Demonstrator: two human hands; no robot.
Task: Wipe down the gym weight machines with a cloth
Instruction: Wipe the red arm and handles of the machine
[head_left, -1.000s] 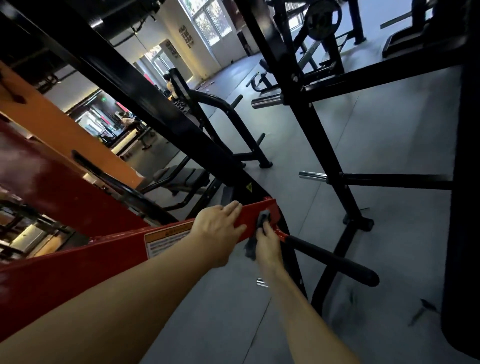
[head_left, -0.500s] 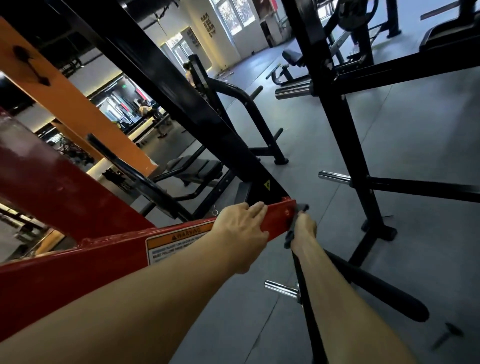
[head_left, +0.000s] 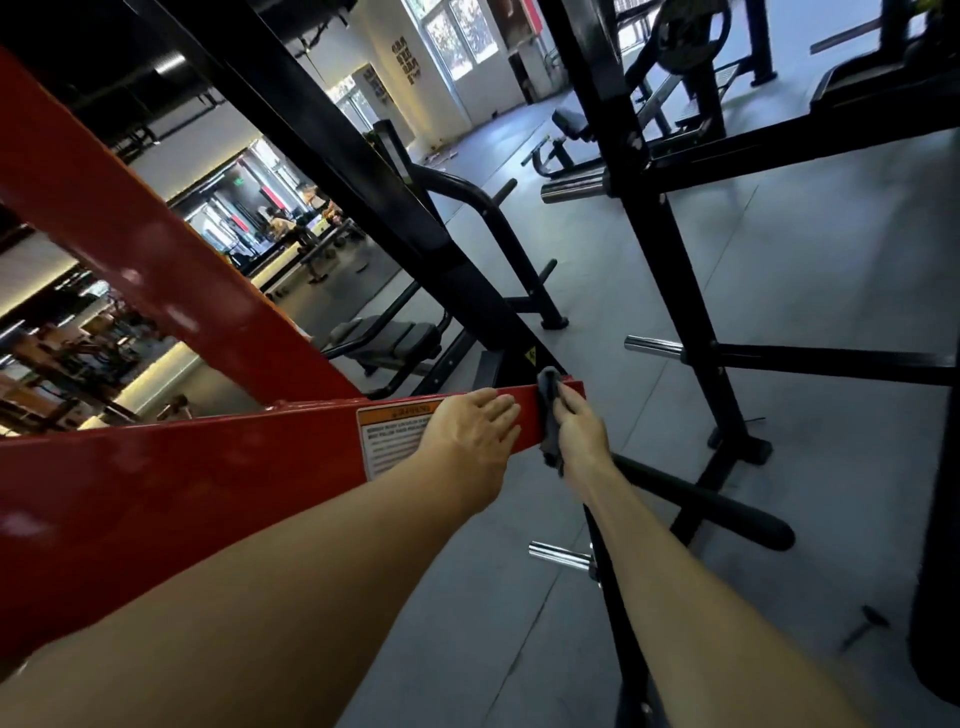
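Grey gym flooring spreads under black racks while the right hand grips a dark cloth at the red beam end, left hand resting flat beside it, other machines seemingly unwiped.

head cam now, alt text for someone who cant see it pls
A person's right hand presses a dark cloth against the end of a red machine beam, while the left hand rests flat on the beam beside a warning label. Black racks stand on the grey gym floor beyond.

Cloth on beam end, right of left hand
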